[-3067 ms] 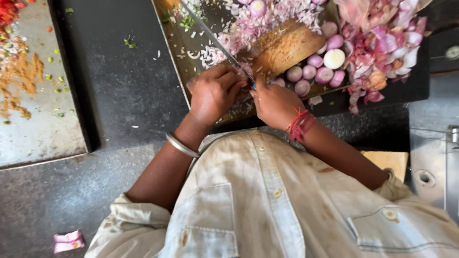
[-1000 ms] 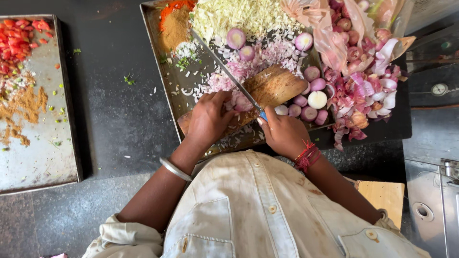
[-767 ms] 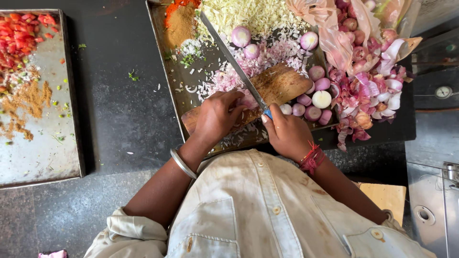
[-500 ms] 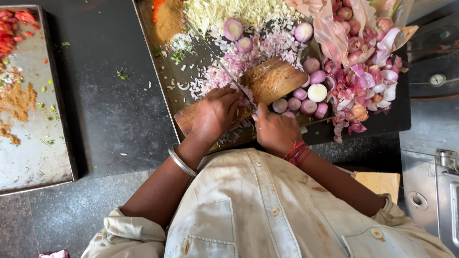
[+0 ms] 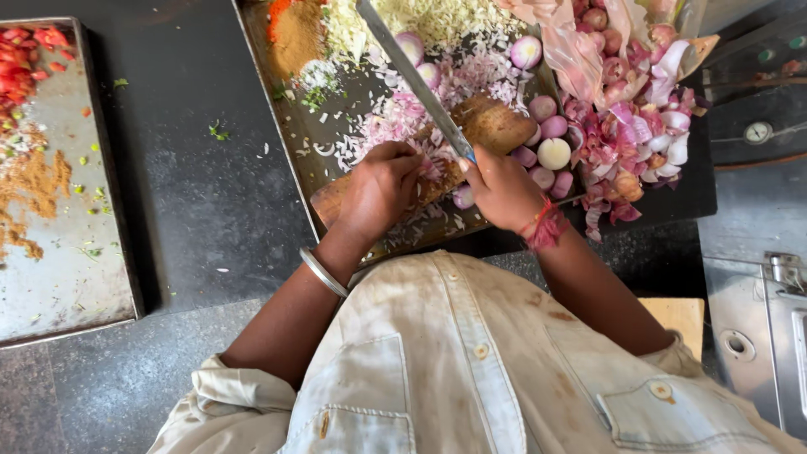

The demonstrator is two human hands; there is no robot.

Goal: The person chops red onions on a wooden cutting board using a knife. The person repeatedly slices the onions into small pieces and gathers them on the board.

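Note:
My right hand grips the handle of a long knife, blade raised and pointing up-left over a wooden chopping board. My left hand rests curled on the board, fingers pressed on a piece of pink onion beside the blade. Chopped onion bits lie scattered around the board on a metal tray. Peeled whole onions sit just right of the board.
Onion skins and peels pile up at the right. Shredded pale vegetable and orange spice lie at the tray's far end. A second tray with tomato bits and spice is at the left on a dark counter.
The knife blade has lifted and come down repeatedly on the board. Both hands stay at the board; the view has shifted slightly.

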